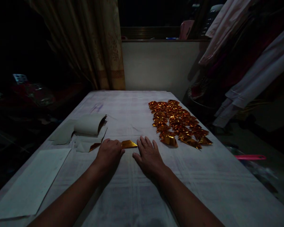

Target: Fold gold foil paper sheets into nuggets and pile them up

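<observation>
A small folded piece of gold foil paper (129, 144) lies on the table between my two hands. My left hand (109, 155) is closed, knuckles up, its curled fingers at the paper's left end and hiding that end. Flat on the cloth, my right hand (149, 156) is open, its fingers spread and the fingertips touching the right end of the foil. To the right stand rows of several folded gold foil pieces (168, 140), close together. Beside my left hand is a stack of curled sheets (87, 124), pale on top, with gold showing at a lower edge.
The table (132, 192) has a pale checked cloth. A flat white sheet (33, 181) lies at its left front. Clothes (255, 78) hang off the right side, above a pink handle (250, 157). Behind are a curtain (104, 47) and a sill with a pink jug (186, 30).
</observation>
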A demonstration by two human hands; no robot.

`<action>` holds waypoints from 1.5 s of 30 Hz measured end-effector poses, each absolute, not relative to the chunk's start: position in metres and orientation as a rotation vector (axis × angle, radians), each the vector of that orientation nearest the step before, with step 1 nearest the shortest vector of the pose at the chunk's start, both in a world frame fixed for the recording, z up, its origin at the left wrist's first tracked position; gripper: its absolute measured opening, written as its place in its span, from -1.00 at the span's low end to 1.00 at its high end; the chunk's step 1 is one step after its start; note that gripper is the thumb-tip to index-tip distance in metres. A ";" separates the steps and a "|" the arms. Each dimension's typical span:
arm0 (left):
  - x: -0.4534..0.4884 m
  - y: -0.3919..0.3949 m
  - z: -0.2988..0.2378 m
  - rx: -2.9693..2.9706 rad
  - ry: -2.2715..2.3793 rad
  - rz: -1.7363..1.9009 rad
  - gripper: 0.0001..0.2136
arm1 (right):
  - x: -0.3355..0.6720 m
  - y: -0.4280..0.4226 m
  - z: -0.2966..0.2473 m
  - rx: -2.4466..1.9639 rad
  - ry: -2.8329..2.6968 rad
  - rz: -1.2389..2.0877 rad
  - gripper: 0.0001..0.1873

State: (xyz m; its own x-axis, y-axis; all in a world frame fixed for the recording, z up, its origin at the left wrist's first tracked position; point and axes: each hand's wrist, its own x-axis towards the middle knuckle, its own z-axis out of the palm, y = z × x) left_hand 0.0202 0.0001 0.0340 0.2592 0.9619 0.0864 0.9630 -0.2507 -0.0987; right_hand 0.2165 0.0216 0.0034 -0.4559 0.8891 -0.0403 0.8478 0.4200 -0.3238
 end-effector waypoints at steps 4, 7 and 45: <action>0.033 0.011 0.041 -2.416 -1.820 0.087 -0.80 | 0.219 0.023 0.004 -1.526 -2.504 0.446 -0.33; 0.036 0.016 0.042 -2.471 -1.787 0.132 -0.79 | 0.222 0.024 0.002 -1.498 -2.468 0.449 -0.37; 0.020 0.018 0.010 -2.058 -2.490 -1.309 -0.76 | 0.224 0.035 0.002 -1.363 -1.894 0.796 -0.73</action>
